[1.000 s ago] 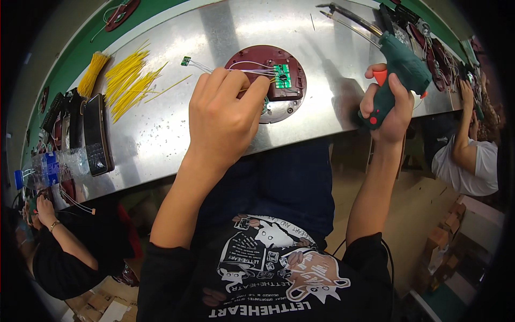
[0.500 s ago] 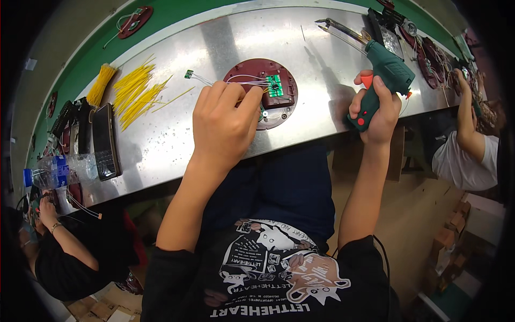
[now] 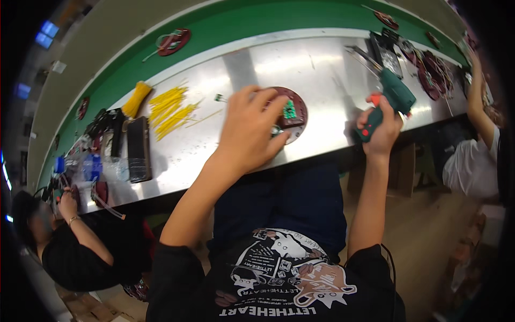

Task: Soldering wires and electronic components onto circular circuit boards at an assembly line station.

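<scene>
My left hand (image 3: 248, 126) lies over the left side of a round dark red disc (image 3: 301, 119), fingers spread and slightly bent, thumb near the disc's lower edge. A small green circuit board (image 3: 289, 110) shows on the disc beside my fingertips. Much of the disc's left half and the wires there are hidden under the hand. Another tiny green board (image 3: 219, 97) sticks out to the left of it on thin wires. Closed round the handle of a green soldering gun (image 3: 396, 91) is my right hand (image 3: 384, 130); the gun's tip points up and left above the table.
Yellow wires (image 3: 173, 110) lie spread on the metal table (image 3: 214, 75), beside a tied yellow bundle (image 3: 137, 99). Left of them are a dark phone-like slab (image 3: 138, 150) and a clear bottle (image 3: 110, 167). Wired red parts (image 3: 429, 75) crowd the right end. Co-workers sit on both sides.
My left hand has gone from a pinch at the wires to spread fingers over the disc. The whole view has shifted, and the right hand still grips the soldering gun.
</scene>
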The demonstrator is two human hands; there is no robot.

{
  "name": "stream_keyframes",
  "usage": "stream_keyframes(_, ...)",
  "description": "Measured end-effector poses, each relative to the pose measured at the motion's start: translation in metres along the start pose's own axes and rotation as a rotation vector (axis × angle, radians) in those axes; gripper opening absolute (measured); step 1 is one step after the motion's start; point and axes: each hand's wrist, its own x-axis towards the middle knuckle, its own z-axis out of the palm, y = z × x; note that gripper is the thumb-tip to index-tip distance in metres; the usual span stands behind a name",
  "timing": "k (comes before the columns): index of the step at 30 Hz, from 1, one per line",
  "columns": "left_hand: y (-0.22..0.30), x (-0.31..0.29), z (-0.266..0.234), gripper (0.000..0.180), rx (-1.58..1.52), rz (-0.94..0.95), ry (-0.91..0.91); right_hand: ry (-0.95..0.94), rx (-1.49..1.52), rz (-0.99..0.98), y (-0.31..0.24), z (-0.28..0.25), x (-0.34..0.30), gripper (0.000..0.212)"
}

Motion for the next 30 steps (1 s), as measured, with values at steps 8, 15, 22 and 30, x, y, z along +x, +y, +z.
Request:
stream_keyframes(8, -0.051, 0.079, 0.017, 0.055, -0.005, 0.049, -0.284, 0.11, 0.061, -0.042, 0.001, 0.003, 0.001, 0.029)
stream_keyframes(15, -0.161, 0.14, 0.037, 0.085, 0.366, -0.438, -0.292, 0.129, 0.04, -0.065, 0.002, 0.008, 0.0, 0.027)
stream_keyframes(22, -0.263, 0.115, 0.02, 0.084, 0.592, -0.771, -0.353, 0.166, 0.067, -0.055, 0.004, 0.005, -0.004, 0.026)
stream_keyframes(30, -0.297, 0.107, 0.019, 0.072, 0.433, -0.841, -0.34, 0.149, 0.08, -0.086, 0.001, 0.009, -0.004, 0.023)
